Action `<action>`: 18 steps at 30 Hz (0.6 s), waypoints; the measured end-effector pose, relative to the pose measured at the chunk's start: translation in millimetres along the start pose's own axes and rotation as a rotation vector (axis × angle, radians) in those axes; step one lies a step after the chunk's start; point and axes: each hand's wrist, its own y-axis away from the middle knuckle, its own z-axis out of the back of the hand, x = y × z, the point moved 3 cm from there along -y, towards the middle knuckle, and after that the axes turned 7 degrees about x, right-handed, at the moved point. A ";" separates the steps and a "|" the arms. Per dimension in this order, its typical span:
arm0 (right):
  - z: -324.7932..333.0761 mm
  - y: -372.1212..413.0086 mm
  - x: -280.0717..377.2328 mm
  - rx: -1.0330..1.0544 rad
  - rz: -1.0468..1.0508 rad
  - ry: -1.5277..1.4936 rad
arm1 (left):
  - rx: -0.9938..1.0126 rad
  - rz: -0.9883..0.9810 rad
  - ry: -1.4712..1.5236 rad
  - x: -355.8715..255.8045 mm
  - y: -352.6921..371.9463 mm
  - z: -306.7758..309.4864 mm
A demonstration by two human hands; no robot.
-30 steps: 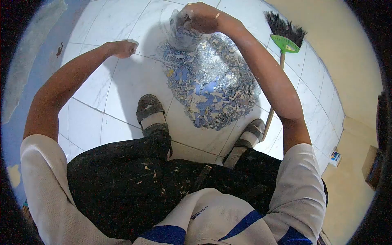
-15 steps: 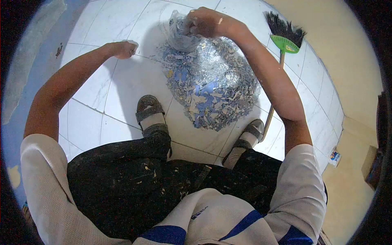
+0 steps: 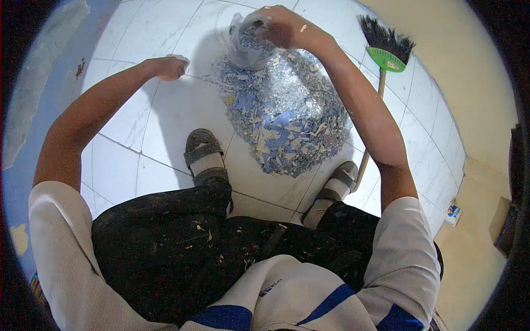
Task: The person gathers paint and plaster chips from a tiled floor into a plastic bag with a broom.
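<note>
My right hand (image 3: 279,26) is closed on the rim of a clear plastic bag (image 3: 248,48), with its fingertips partly hidden. Grey and bluish flakes show through the bag's side. The bag rests against the far left edge of a broad heap of paint-like flakes (image 3: 287,135) in grey, blue and cream on the floor. To the left of the bag, my left hand (image 3: 172,68) is held with its fingers curled. Something pale shows at its upper edge, too small to name, and what the fingers hold is hidden.
White tiled floor (image 3: 118,121) lies under the heap. A broom (image 3: 386,59) with black bristles and a green head lies at the right, its handle reaching my right sandal (image 3: 345,175). My left sandal (image 3: 202,148) stands near the heap. A small packet (image 3: 453,213) lies by the yellow wall.
My right hand has risen slightly at the bag's rim, and the bag's mouth and the flakes inside show more. My left hand has barely moved.
</note>
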 end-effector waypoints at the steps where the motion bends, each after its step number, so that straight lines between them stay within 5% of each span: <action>1: -1.8 1.1 -2.9 0.045 -0.028 0.048 | 0.011 0.016 0.013 -3.1 1.7 1.3; 6: -16.7 0.3 -0.4 0.191 -0.297 0.053 | 0.007 0.012 -0.010 -8.5 6.5 10.0; 12: 12.8 3.7 0.5 -0.060 -0.002 -0.089 | 0.054 0.034 -0.007 -10.0 7.6 11.3; 16: 37.5 7.6 -3.0 -0.035 -0.280 -0.047 | -0.001 -0.023 0.023 -0.2 -0.1 5.2; 18: 26.1 8.4 -17.7 -0.036 -0.206 -0.037 | -0.008 -0.013 0.030 -0.9 -3.4 6.3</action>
